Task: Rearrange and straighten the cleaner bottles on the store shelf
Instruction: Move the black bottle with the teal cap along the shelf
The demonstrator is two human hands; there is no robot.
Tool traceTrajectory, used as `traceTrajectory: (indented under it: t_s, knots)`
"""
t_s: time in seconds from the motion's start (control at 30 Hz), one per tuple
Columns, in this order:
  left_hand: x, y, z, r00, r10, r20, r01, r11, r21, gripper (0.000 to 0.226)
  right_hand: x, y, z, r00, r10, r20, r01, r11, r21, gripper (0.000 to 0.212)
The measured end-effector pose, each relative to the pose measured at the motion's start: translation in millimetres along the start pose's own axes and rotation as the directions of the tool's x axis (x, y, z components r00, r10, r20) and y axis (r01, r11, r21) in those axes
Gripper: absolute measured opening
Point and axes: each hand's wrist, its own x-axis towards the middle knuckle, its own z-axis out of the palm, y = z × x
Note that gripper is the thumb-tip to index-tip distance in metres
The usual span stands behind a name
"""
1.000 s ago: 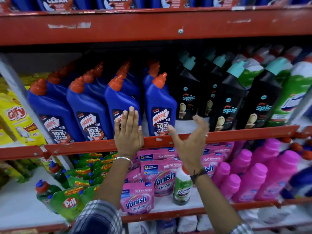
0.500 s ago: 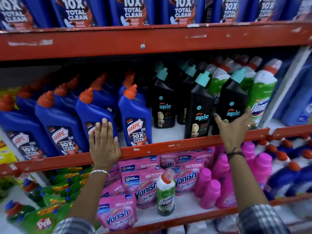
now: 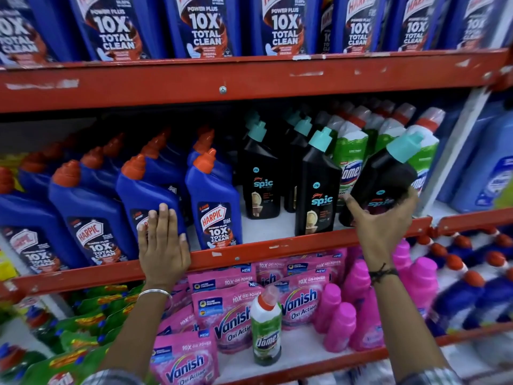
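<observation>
On the middle shelf [image 3: 277, 247] stand blue Harpic bottles [image 3: 216, 201] with orange caps at the left, black Spic bottles [image 3: 316, 190] with teal caps in the middle, and green-and-white Domex bottles [image 3: 351, 151] at the right. My left hand [image 3: 162, 243] lies flat, fingers together, against the front of a blue Harpic bottle [image 3: 147, 187] at the shelf lip. My right hand [image 3: 380, 220] grips the base of one black Spic bottle [image 3: 385, 173], which leans to the right in front of the Domex bottles.
The shelf above holds a row of Harpic bottles [image 3: 202, 26]. Below are pink Vanish pouches [image 3: 233, 309], a lone Domex bottle [image 3: 266, 329], pink bottles [image 3: 341, 320], green Pril pouches [image 3: 91, 320] and blue bottles [image 3: 472, 290]. A white upright [image 3: 455, 145] bounds the right side.
The view has come closer and shifted right. My right hand has closed on the rightmost Spic bottle and tilted it to the right. My left hand stays on the Harpic bottle.
</observation>
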Motion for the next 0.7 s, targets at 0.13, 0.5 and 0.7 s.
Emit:
traceTrajectory:
  t_s: [0.13, 0.5, 0.7]
  knots:
    - [1, 2, -1, 1.000, -0.008, 0.013, 0.008, 1.000, -0.008, 0.061, -12, -43, -15, 0.996, -0.064, -0.054, 0.062, 0.997, -0.046, 0.095]
    - [2, 0, -4, 1.000, 0.000, 0.018, 0.001, 1.000, -0.012, 0.061, -80, -116, 36, 0.956, -0.050, 0.290, 0.024, 0.995, 0.093, 0.095]
    - [2, 0, -2, 1.000, 0.012, 0.012, -0.012, 1.000, -0.009, 0.058, -98, -110, 68, 0.953, -0.025, 0.302, 0.024, 1.000, 0.008, 0.099]
